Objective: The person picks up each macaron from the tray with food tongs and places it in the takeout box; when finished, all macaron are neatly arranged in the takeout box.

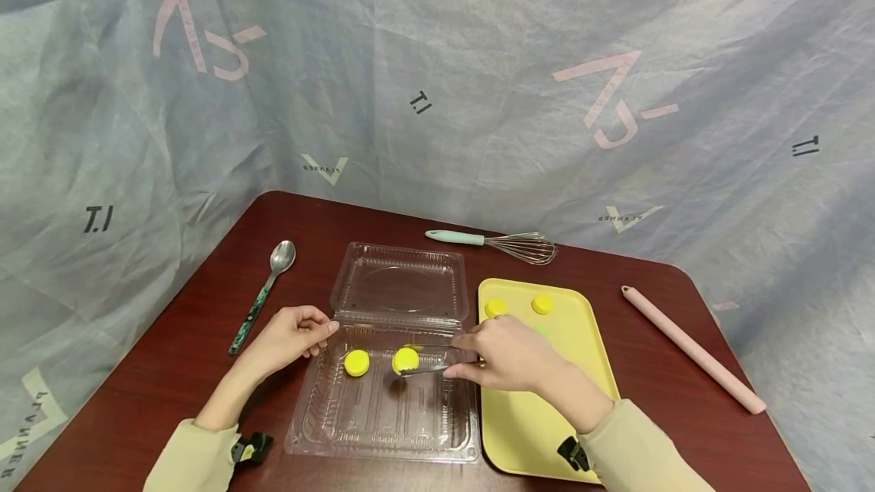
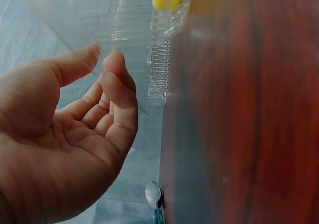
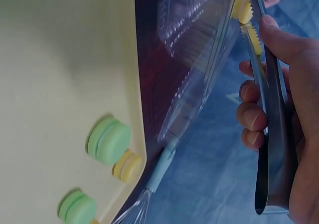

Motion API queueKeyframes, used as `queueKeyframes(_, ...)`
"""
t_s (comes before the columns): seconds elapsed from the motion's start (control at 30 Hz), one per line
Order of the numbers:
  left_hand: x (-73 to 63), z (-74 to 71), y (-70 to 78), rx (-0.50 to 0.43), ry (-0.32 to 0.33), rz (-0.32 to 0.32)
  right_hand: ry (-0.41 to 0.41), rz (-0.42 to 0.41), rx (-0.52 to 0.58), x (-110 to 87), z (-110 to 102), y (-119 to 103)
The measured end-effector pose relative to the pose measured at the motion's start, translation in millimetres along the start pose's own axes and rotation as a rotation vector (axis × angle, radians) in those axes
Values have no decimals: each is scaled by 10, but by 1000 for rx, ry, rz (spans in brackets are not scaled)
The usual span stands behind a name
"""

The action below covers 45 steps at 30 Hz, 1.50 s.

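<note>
My right hand (image 1: 513,355) grips metal tongs (image 3: 279,134), their jaws around a yellow macaron (image 1: 405,360). That macaron is over the base of a clear plastic clamshell container (image 1: 383,455); whether it touches the bottom I cannot tell. Left of it, a second yellow macaron (image 1: 356,363) lies in the base. My left hand (image 1: 290,336) pinches the container's left edge near the hinge between thumb and index finger. On a yellow tray (image 1: 513,424), under my right forearm, lie green macarons (image 3: 108,142) and yellow macarons (image 1: 542,304), partly hidden by the hand in the head view.
A whisk (image 1: 492,240) lies behind the container and tray. The container's lid (image 1: 399,287) is folded back flat. Left of my left hand is a spoon (image 1: 263,294) with a green handle. A pink rolling pin (image 1: 693,348) lies at the right. A grey cloth hangs behind the table.
</note>
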<state>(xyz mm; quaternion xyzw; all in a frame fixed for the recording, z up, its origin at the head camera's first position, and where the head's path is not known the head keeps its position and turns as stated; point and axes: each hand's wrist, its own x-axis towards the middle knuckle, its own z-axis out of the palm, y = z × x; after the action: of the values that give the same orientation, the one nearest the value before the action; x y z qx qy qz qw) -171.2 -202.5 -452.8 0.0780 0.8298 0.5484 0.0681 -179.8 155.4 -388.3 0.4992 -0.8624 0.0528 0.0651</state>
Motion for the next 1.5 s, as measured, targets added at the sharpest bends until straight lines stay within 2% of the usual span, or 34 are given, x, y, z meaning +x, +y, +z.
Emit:
queueKeyframes(0.27,-4,5,-8,3,2,-9,-25,-22,32,92,93,-110)
queueKeyframes(0.7,9,0,0,10,8,-7,-77,-66,11,227,231,-241)
queueKeyframes(1.5,5,3,-13,13,5,7,-66,-121,9,383,416,-451)
